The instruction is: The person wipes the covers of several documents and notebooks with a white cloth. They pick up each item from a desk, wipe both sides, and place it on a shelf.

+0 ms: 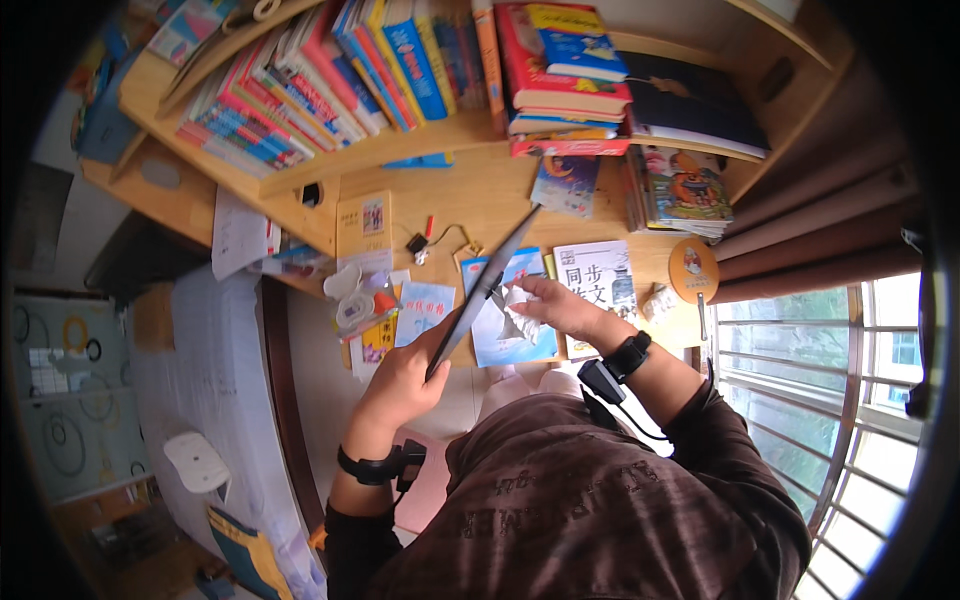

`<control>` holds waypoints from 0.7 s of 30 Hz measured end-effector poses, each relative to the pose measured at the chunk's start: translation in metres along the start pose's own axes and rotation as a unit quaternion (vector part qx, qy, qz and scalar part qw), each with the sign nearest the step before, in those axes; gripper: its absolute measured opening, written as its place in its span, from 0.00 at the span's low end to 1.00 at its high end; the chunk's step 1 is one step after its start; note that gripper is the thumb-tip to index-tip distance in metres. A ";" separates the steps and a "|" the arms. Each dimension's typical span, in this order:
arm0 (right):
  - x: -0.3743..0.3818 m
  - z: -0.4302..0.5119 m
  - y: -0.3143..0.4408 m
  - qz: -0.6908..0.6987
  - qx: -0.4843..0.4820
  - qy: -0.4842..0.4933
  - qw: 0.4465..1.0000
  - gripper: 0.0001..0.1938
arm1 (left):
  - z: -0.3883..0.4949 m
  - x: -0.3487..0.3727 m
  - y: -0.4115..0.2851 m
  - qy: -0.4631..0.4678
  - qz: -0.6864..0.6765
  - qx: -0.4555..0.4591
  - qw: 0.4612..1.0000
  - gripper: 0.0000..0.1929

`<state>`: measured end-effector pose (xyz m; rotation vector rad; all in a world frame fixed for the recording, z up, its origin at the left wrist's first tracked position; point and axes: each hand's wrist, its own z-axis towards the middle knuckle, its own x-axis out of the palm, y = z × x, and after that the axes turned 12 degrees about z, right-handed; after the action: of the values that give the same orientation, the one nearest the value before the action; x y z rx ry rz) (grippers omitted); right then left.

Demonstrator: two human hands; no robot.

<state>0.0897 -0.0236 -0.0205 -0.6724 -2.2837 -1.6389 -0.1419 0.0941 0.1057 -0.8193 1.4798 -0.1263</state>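
Note:
My left hand [403, 381] grips the lower end of a thin dark flat panel [484, 292], possibly a tablet, held tilted nearly edge-on above the desk. At its right face, my right hand [559, 306] holds a crumpled white tissue or cloth [523, 315]. Whether the tissue touches the panel cannot be told. Below both hands lies a light blue booklet [487, 346], partly covered by the panel. A white workbook [596, 281] with large dark characters lies to its right. The fingers of my left hand are partly hidden behind the panel.
The wooden desk [487, 180] also holds a round orange fan [693, 270], a crumpled white wad [660, 304], a black adapter with a cable [418, 242], clear containers [356, 307] and a small blue booklet [424, 304]. A shelf of books [412, 67] stands behind. A barred window [787, 375] is at right.

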 end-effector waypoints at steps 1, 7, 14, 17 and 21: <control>-0.002 -0.004 0.005 0.051 0.003 0.036 0.998 0.19 | 0.007 -0.010 -0.010 0.017 0.011 0.015 1.000 0.31; -0.010 -0.042 0.009 0.207 -0.057 -0.051 0.975 0.15 | 0.027 -0.061 -0.055 -0.094 0.264 0.169 0.945 0.29; 0.005 -0.059 0.019 0.253 -0.139 -0.009 0.957 0.15 | 0.048 0.008 -0.071 -0.534 -0.199 0.077 0.818 0.35; 0.015 -0.059 0.024 0.244 -0.160 0.012 0.956 0.15 | 0.041 0.054 -0.082 -0.256 -0.431 0.068 0.863 0.34; 0.028 -0.060 0.028 0.224 -0.172 0.040 0.959 0.15 | 0.024 0.067 -0.089 -0.093 -0.478 0.165 0.858 0.34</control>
<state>0.0758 -0.0659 0.0359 -1.0841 -1.6392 -1.7955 -0.0759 0.0023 0.0969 -1.1757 0.7176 -0.9904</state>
